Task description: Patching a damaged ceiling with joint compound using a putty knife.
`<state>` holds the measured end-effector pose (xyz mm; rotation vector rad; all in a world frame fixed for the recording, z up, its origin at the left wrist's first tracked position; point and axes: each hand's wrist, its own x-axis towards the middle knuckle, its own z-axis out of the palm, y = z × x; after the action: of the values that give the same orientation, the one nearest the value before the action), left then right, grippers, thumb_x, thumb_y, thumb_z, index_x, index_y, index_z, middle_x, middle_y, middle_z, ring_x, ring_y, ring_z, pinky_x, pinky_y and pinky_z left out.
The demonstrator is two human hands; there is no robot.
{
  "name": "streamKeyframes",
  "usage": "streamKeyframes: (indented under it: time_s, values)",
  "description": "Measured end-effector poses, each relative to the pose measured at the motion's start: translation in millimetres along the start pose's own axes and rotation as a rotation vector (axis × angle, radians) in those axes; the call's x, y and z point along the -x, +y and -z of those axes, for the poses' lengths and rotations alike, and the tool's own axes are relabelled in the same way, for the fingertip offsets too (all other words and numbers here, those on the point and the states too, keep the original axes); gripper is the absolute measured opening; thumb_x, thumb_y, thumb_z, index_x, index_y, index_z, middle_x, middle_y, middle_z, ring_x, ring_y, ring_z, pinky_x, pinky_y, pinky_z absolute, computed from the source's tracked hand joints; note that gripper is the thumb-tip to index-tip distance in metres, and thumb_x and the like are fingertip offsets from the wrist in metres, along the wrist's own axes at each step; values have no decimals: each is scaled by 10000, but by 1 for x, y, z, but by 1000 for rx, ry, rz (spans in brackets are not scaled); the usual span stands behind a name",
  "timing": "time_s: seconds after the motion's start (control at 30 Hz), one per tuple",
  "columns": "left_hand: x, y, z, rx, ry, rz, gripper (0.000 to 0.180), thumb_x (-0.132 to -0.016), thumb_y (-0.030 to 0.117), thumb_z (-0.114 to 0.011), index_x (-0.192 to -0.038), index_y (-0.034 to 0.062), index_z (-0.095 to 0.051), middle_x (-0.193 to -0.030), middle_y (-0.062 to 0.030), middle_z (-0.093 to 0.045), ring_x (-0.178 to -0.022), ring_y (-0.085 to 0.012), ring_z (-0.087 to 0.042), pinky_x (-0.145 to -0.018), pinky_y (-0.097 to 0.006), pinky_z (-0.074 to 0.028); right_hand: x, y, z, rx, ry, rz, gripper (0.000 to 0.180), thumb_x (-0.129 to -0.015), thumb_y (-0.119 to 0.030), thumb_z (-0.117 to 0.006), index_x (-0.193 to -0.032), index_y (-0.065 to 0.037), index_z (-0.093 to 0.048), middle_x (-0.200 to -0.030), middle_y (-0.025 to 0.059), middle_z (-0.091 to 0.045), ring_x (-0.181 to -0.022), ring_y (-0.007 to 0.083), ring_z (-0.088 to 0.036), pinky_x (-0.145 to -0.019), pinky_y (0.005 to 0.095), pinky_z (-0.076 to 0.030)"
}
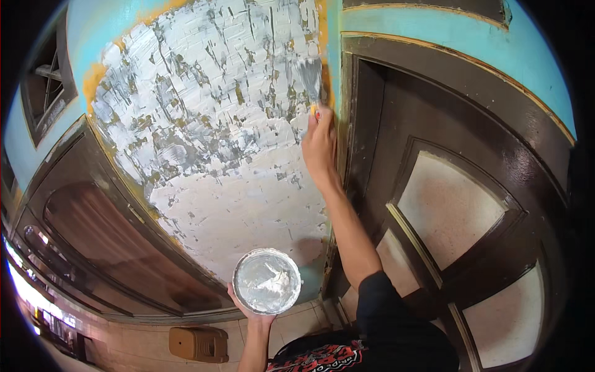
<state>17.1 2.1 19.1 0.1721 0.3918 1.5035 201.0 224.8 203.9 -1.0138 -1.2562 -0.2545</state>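
From here I can't see most of the left hand (263, 320), hidden under the tub (249, 280); the right hand (319, 142) covers most of the scraper handle (314, 110), and my lower edge cuts off the shirt (319, 358)

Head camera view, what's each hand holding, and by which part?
The right hand grips a scraper by its handle. The left hand holds a round container at its near-left side and apparently underneath; most of that grip is hidden.

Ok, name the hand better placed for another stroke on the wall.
Probably the right hand: it holds the scraper at the patchy wall, while the left hand supports the round container.
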Motion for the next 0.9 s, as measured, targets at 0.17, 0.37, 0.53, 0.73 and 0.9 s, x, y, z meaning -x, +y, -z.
streamKeyframes:
  time_s: [0.17,0.37,0.53,0.73,0.9]
  values:
    - [-1,0,-4,26,-40,27,809,-755,707,-413,-1326,133,-418,-1349,-127,-402,-1176,-355,-429,-955,-529,-389,2,8,-8,70,-22,95,197,-919,-67,-463,-1101,-1,-426,-952,255,-550,-867,433,-533,-674,461,-424]
    - [0,6,6,46,-78,13,809,-756,703,-410,-1331,135,-410,-1355,-129,-392,-1181,-362,-421,-958,-545,-378,32,3,6,-36,23,45,211,-901,-47,-487,-1099,-15,-419,-934,256,-533,-836,432,-527,-671,478,-414]
    - [-3,0,0,21,-26,28,804,-761,703,-402,-1327,133,-417,-1347,-126,-405,-1177,-352,-429,-953,-528,-388,-34,6,-8,7,69,190,239,-894,-54,-501,-1119,-20,-425,-923,258,-533,-825,437,-526,-672,465,-419]
    - [-4,5,11,64,-63,23,818,-755,708,-428,-1341,138,-393,-1379,-136,-363,-1196,-382,-403,-951,-577,-381,56,30,2,133,-88,84,288,-885,-46,-516,-1159,-14,-434,-906,252,-546,-838,420,-546,-675,446,-440]
    - [-3,3,12,51,-80,21,821,-753,709,-430,-1340,137,-395,-1369,-135,-381,-1192,-382,-411,-949,-579,-382,30,-1,16,-44,22,94,211,-915,-66,-470,-1109,2,-422,-946,274,-565,-886,450,-540,-715,448,-443]
